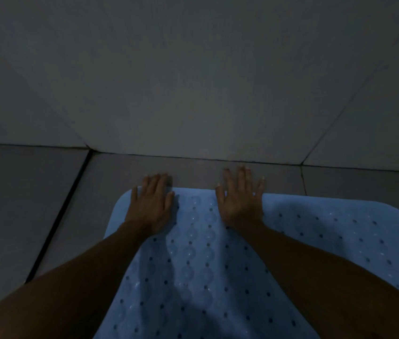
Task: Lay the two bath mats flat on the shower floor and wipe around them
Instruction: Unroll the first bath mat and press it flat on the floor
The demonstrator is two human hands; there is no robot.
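Bath mat (218,265), light blue, dotted with small holes and rows of round suction cups, lies on the grey tiled floor (34,204), far edge just short of the wall (193,81). Only one mat in view. Dim light. Dark grout line runs diagonally through the floor tiles at left. Left hand (150,204) rests palm down near the mat's far left corner, fingers (155,183) straight, tips reaching past the edge onto the tile. Right hand (241,199) lies flat at the far edge's middle, fingers spread and straight, gripping nothing.
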